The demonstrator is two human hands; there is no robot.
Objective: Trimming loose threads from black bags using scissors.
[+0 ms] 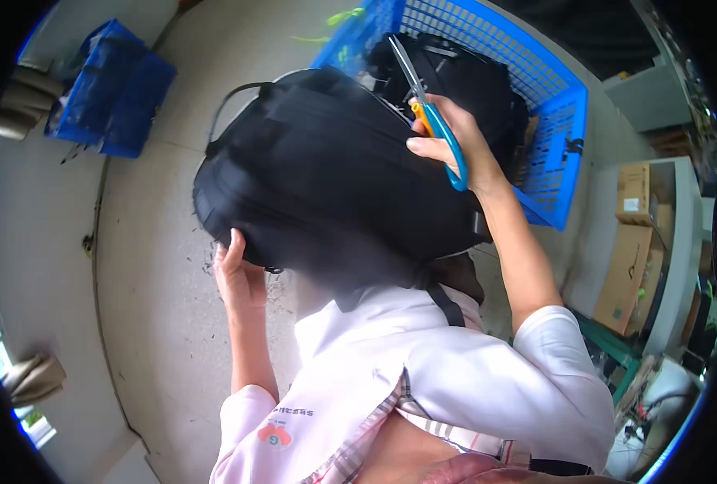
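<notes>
Black backpack (326, 177) hides, seemingly, much of the blue basket (552, 105).

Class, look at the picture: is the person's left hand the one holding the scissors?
No: the right hand holds the scissors, while the left hand supports the black backpack from below.

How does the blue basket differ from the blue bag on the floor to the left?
The blue basket is rigid plastic with a lattice wall; the blue bag is soft and creased. The basket holds black items and lies just beyond the right hand gripping scissors; the bag lies far off to the left, away from both hands. The basket looks larger in this view. Both are blue and sit on the pale floor.
</notes>
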